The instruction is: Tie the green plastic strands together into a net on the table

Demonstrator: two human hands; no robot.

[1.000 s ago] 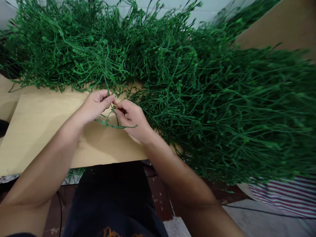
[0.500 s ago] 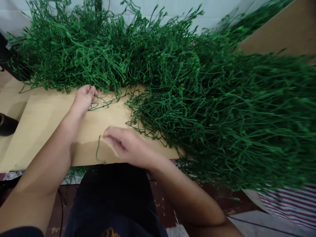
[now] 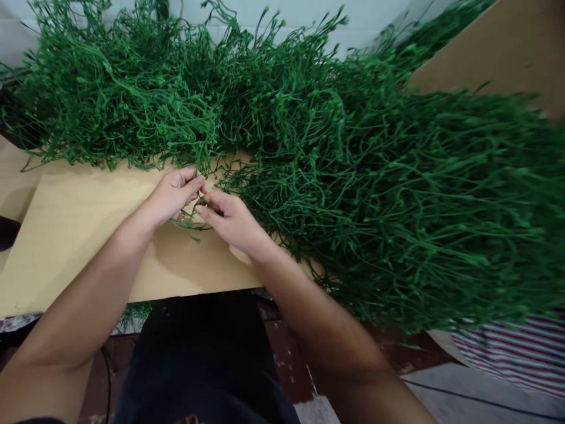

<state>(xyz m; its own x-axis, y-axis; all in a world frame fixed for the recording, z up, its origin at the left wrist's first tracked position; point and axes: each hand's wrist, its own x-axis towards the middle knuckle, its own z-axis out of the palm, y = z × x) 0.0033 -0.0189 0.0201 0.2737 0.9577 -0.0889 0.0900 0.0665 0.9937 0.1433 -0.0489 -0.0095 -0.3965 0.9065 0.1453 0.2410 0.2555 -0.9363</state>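
My left hand (image 3: pixel 179 191) pinches thin green plastic stems (image 3: pixel 188 221) over the cardboard-coloured work surface. Fingertip to fingertip with it, my right hand (image 3: pixel 227 215) is closed in a pinch on a green stem, mostly hidden by the fingers. Loose ends of the stems curl below the two hands. Behind my left hand rises a thick heap of green artificial stems (image 3: pixel 132 100) with small budded tips. A second large heap of stems (image 3: pixel 388 206) lies just to the right of my right hand.
The tan board (image 3: pixel 79 235) spans the table top in front of me. A brown panel (image 3: pixel 498 53) leans at the back right. Dark objects stand at the left edge, one a cylinder (image 3: pixel 7 232). Red-and-white striped cloth (image 3: pixel 512 353) shows at lower right.
My right hand has moved up with its stem to meet my left hand. My left hand has shifted right and slightly nearer, bringing its stems along.
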